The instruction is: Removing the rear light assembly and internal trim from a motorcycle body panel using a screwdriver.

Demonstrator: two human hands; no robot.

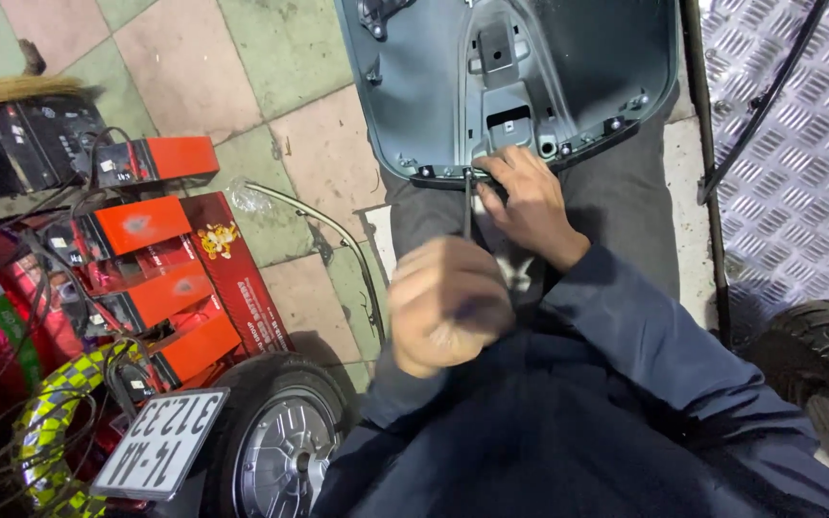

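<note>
Left hand fisted round screwdriver — right fingers pinching grey panel edge

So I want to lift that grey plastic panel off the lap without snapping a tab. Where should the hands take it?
Probably by the two curved outer edges of the grey plastic panel, one of the hands coming in from each side. It lies inner face up across the lap, and the middle carries raised mounts and clips, with small screw tabs along the near edge, which look weaker than the smooth rim.

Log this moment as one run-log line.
left hand: gripping screwdriver handle | right hand: steadying tip at screw on grey scooter panel edge | panel on lap | batteries on floor
</note>
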